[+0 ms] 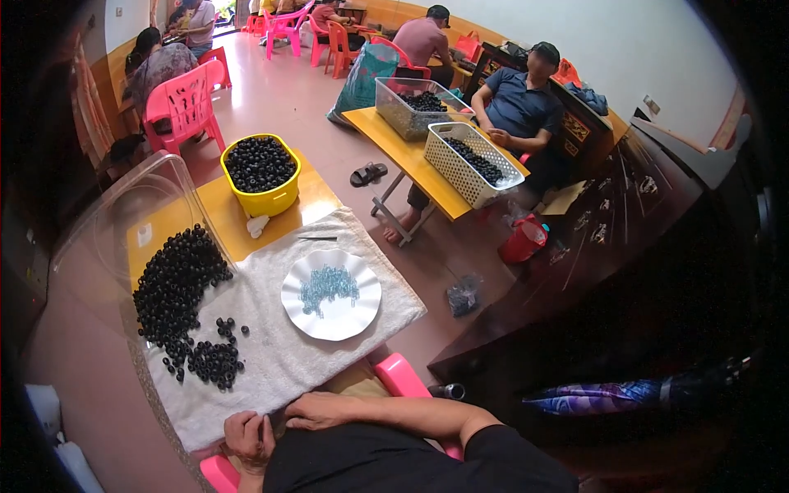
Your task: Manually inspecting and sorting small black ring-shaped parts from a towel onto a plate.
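Note:
My left hand rests at the near edge of the white towel, its fingers curled. Close beside it lies my right hand, fingers bent and held together at the same edge. The palms of both are hidden, so what they hold, if anything, does not show. Ahead on the towel stands a white scalloped plate with small clear bluish pieces on it. Dark tweezers lie beyond the plate. To the left spreads a heap of black bead-like rings, with a smaller cluster nearer me.
A yellow tub of black pieces and a tilted clear plastic bin are on my table. Another table carries a clear bin and a white basket; a person sits behind it. Pink chairs stand farther off.

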A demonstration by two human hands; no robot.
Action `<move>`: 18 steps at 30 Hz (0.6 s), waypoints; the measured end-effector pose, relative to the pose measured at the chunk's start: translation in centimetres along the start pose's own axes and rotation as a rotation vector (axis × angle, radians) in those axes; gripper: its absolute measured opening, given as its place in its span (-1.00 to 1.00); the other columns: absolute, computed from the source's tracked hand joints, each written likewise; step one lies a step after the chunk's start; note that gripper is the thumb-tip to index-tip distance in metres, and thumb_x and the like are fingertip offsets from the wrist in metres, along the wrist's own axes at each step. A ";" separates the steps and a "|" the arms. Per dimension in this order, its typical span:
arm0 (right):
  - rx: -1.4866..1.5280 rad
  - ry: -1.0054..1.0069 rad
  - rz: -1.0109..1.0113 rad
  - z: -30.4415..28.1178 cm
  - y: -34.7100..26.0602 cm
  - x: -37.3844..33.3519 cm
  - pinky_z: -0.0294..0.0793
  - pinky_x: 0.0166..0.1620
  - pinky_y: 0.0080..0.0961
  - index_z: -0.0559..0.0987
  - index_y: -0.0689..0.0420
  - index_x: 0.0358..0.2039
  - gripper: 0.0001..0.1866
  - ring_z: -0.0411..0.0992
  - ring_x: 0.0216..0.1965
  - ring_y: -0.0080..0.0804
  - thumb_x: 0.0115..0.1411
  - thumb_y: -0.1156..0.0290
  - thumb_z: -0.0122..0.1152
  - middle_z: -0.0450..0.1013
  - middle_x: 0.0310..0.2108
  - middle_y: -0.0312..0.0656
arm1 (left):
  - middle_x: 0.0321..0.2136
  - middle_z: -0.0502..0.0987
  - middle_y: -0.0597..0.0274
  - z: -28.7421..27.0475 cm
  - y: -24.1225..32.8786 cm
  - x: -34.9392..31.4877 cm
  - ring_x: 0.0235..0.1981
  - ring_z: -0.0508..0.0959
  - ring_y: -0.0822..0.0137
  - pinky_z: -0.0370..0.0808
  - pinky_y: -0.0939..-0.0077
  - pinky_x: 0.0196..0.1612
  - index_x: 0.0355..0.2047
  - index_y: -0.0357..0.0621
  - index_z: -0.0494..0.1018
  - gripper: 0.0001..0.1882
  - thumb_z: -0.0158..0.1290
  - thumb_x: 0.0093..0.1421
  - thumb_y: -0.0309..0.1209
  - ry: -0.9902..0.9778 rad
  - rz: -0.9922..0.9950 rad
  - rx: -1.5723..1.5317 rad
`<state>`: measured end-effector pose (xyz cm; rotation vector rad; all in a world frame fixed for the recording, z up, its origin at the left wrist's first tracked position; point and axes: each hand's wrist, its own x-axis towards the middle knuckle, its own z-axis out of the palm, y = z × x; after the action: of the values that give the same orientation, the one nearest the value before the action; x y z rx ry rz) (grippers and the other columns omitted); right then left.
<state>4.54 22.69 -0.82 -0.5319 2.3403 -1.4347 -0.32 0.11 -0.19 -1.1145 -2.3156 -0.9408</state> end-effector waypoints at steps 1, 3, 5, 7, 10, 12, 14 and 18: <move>-0.003 -0.001 0.001 0.0 0.1 0.0 0.49 -0.09 -0.01 0.60 0.28 -0.14 -0.64 0.53 -0.14 0.20 0.37 0.20 0.07 0.56 -0.23 0.18 | -0.33 0.51 0.08 0.0 0.0 0.0 -0.29 0.52 0.01 0.47 0.17 -0.20 -0.35 -0.19 0.51 -0.80 0.28 0.01 -0.59 -0.001 -0.001 -0.002; -0.005 -0.003 0.002 0.0 0.0 0.0 0.49 -0.09 -0.01 0.59 0.27 -0.13 -0.64 0.53 -0.13 0.20 0.37 0.20 0.07 0.56 -0.22 0.17 | -0.33 0.51 0.08 0.0 0.0 0.0 -0.29 0.52 0.01 0.47 0.17 -0.20 -0.35 -0.19 0.51 -0.81 0.28 0.02 -0.59 -0.001 -0.004 -0.003; -0.014 -0.027 0.029 -0.2 -0.3 0.1 0.49 -0.08 -0.01 0.60 0.27 -0.12 -0.65 0.52 -0.12 0.20 0.38 0.21 0.07 0.56 -0.22 0.17 | -0.33 0.51 0.08 -0.1 0.0 0.0 -0.29 0.52 0.02 0.47 0.18 -0.21 -0.35 -0.18 0.51 -0.81 0.28 0.02 -0.58 -0.001 -0.009 -0.006; -0.018 -0.014 -0.007 -0.2 -0.1 0.0 0.48 -0.13 -0.02 0.57 0.26 -0.18 -0.65 0.52 -0.17 0.20 0.40 0.19 0.06 0.54 -0.27 0.17 | -0.34 0.51 0.08 0.0 -0.1 -0.1 -0.29 0.52 0.02 0.47 0.18 -0.21 -0.35 -0.18 0.51 -0.81 0.28 0.02 -0.58 0.002 -0.003 -0.005; -0.017 0.004 -0.042 0.0 0.2 0.1 0.46 -0.18 -0.02 0.54 0.27 -0.25 -0.64 0.52 -0.22 0.21 0.41 0.16 0.05 0.52 -0.33 0.17 | -0.34 0.51 0.08 0.0 -0.1 0.0 -0.30 0.52 0.02 0.48 0.18 -0.22 -0.36 -0.18 0.51 -0.81 0.28 0.03 -0.58 0.004 0.008 -0.005; -0.011 0.009 -0.041 0.1 0.3 0.1 0.46 -0.19 -0.02 0.53 0.27 -0.26 -0.63 0.52 -0.23 0.21 0.41 0.16 0.05 0.51 -0.34 0.18 | -0.34 0.51 0.09 0.0 -0.1 0.0 -0.30 0.52 0.02 0.48 0.18 -0.22 -0.36 -0.18 0.51 -0.81 0.28 0.03 -0.57 0.003 0.011 -0.005; -0.006 0.016 -0.044 0.2 0.4 0.1 0.46 -0.19 -0.02 0.54 0.28 -0.26 -0.64 0.52 -0.22 0.21 0.41 0.17 0.05 0.51 -0.33 0.18 | -0.34 0.51 0.09 0.0 -0.1 0.0 -0.30 0.52 0.03 0.47 0.19 -0.22 -0.36 -0.17 0.51 -0.81 0.28 0.03 -0.57 0.011 0.008 -0.005; 0.002 0.025 -0.048 0.3 0.6 0.1 0.47 -0.18 -0.02 0.54 0.28 -0.25 -0.64 0.52 -0.22 0.21 0.41 0.18 0.05 0.51 -0.33 0.18 | -0.34 0.51 0.09 0.0 0.0 0.0 -0.30 0.52 0.03 0.47 0.20 -0.22 -0.36 -0.18 0.51 -0.81 0.28 0.03 -0.57 0.004 0.005 -0.003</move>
<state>4.53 22.63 -1.48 -0.5766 2.3601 -1.4731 -0.36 0.10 -0.18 -1.1173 -2.3081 -0.9441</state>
